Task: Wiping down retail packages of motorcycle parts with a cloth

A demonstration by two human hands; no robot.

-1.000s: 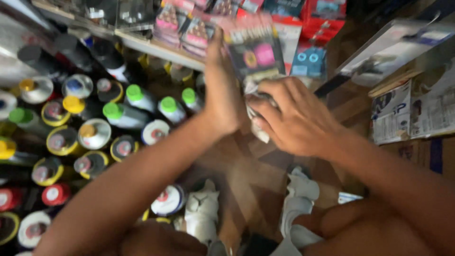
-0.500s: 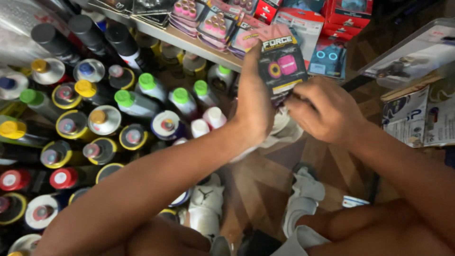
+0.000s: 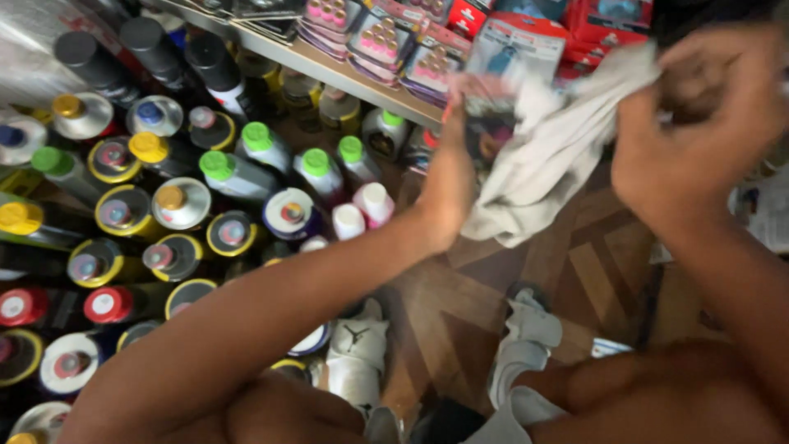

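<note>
Wooden parquet floor (image 3: 485,304) — a pale shelf (image 3: 345,74) above, dim warm light

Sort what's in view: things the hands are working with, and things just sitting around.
In hand:
left hand on a small packaged item
right hand gripping a whitish cloth

Lying about:
capped bottles
shelf of blister packs
red boxes

A soft, matt grey cloth (image 3: 542,156) hangs over a glossy wooden parquet floor (image 3: 592,271), beside glossy plastic-capped spray cans (image 3: 181,205).
</note>
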